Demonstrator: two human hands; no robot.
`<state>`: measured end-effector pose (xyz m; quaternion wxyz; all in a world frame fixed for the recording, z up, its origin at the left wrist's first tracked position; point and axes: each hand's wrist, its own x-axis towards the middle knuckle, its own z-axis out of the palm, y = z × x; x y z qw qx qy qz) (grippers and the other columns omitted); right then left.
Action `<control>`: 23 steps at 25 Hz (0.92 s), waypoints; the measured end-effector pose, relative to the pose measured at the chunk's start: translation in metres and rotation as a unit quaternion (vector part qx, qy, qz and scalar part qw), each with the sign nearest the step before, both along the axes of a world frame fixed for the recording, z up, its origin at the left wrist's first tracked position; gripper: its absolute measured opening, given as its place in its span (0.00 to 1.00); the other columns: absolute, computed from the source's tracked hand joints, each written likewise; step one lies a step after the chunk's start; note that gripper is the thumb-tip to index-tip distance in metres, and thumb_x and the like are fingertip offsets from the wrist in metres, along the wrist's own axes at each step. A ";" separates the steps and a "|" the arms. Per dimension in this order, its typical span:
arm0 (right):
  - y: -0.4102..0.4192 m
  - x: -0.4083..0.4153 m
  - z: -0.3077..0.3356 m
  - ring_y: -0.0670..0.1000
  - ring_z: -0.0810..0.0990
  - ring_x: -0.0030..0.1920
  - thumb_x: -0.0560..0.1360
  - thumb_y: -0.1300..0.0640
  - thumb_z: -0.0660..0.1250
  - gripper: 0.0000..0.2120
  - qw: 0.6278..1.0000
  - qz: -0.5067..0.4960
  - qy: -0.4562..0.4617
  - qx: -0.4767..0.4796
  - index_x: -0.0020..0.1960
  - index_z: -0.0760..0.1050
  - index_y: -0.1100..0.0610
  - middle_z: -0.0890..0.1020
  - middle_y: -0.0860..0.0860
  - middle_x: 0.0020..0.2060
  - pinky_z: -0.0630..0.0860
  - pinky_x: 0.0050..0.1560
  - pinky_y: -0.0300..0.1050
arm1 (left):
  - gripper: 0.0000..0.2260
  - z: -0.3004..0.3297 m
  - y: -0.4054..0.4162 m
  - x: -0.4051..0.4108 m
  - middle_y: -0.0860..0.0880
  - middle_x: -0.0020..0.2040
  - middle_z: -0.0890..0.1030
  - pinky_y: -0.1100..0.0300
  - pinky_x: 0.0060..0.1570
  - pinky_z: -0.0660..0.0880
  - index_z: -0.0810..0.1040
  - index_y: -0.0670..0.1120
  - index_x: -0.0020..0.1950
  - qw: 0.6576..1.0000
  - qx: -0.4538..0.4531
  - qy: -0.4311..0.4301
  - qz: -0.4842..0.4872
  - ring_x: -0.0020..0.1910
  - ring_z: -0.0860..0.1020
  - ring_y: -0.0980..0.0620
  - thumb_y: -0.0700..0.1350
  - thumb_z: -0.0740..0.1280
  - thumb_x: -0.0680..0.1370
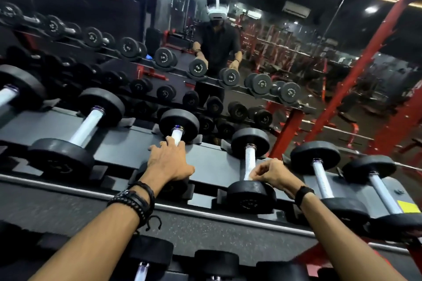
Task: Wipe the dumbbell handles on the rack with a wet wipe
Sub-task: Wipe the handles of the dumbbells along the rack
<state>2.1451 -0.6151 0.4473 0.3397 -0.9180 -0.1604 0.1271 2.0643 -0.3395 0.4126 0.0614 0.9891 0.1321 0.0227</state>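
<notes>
Head view, rack: a grey top shelf [127,143] carries a row of black round-headed dumbbells with pale handles; it runs from far left of the left hand to right of the right hand.
Head view, left hand: the left hand [170,162] lies over the handle of one dumbbell [179,124], fingers curled around the pale bar, a ring on one finger; its near head is mostly hidden under the palm.
Head view, left wrist: dark beaded and corded bands [134,201] circle the forearm.
Head view, right hand: the right hand [272,172] is closed at the near end of the neighbouring dumbbell's handle [249,162], fingertips pinching at the bar just above the near head [251,196].
Head view, wet wipe: whether the whitish material on that handle beneath the right fingertips is the wipe cannot be told.
Head view, right wrist: one dark band [302,193].
Head view, beyond the right hand: two further dumbbells [319,175], and a yellow label [408,206] at the rack's end; no writing on it is legible.
Head view, beyond the left hand: two larger dumbbells [86,125].
Head view, below the hands: a lower shelf with more dumbbells [146,255].
Head view, mirror: ahead of both hands a mirror reflects the person with a white headset [217,11] and the dumbbell heads; the white lettering on those heads [197,67] is too small to read.
Head view, right background: a red steel frame [365,70].
</notes>
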 end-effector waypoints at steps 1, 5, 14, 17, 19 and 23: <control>0.000 0.005 0.004 0.40 0.75 0.26 0.71 0.70 0.70 0.10 0.998 0.012 0.054 -0.007 0.34 0.81 0.60 0.80 0.47 0.25 0.70 0.29 0.32 | 0.29 0.000 0.000 0.001 0.41 0.65 0.68 0.40 0.61 0.69 0.68 0.47 0.66 1.000 -0.003 -0.004 0.005 0.61 0.72 0.41 0.63 0.64 0.71; -0.013 0.026 0.012 0.45 0.76 0.30 0.73 0.64 0.70 0.06 0.979 0.061 0.192 -0.030 0.40 0.83 0.57 0.82 0.51 0.32 0.71 0.30 0.36 | 0.26 0.000 -0.002 0.001 0.45 0.62 0.72 0.47 0.56 0.68 0.69 0.49 0.67 0.999 -0.005 -0.042 0.027 0.59 0.73 0.43 0.62 0.63 0.73; 0.022 0.037 -0.017 0.47 0.79 0.34 0.67 0.62 0.71 0.02 0.982 0.149 -0.017 -0.116 0.36 0.81 0.59 0.82 0.51 0.31 0.73 0.35 0.37 | 0.29 0.000 -0.004 0.002 0.48 0.63 0.74 0.47 0.58 0.68 0.64 0.57 0.74 0.996 0.031 -0.044 0.068 0.61 0.74 0.45 0.62 0.62 0.73; 0.008 0.039 -0.012 0.44 0.78 0.31 0.69 0.64 0.72 0.03 0.983 0.159 0.009 -0.088 0.37 0.82 0.58 0.80 0.48 0.27 0.74 0.33 0.38 | 0.28 0.004 -0.007 0.000 0.48 0.61 0.75 0.47 0.59 0.68 0.65 0.57 0.73 0.996 0.026 -0.040 0.071 0.60 0.74 0.44 0.61 0.62 0.74; -0.011 0.037 -0.008 0.40 0.73 0.24 0.71 0.66 0.71 0.05 0.986 0.156 0.054 -0.038 0.37 0.83 0.59 0.77 0.44 0.22 0.71 0.28 0.37 | 0.27 0.002 -0.007 0.001 0.47 0.61 0.75 0.47 0.58 0.68 0.66 0.57 0.73 0.996 0.033 -0.044 0.071 0.61 0.74 0.44 0.61 0.62 0.74; 0.006 0.032 -0.010 0.45 0.77 0.32 0.69 0.63 0.71 0.11 0.985 0.147 -0.022 -0.089 0.29 0.78 0.54 0.79 0.49 0.28 0.75 0.36 0.41 | 0.26 0.003 -0.006 0.002 0.46 0.60 0.76 0.48 0.57 0.67 0.66 0.56 0.72 0.997 0.026 -0.040 0.058 0.60 0.74 0.44 0.60 0.63 0.75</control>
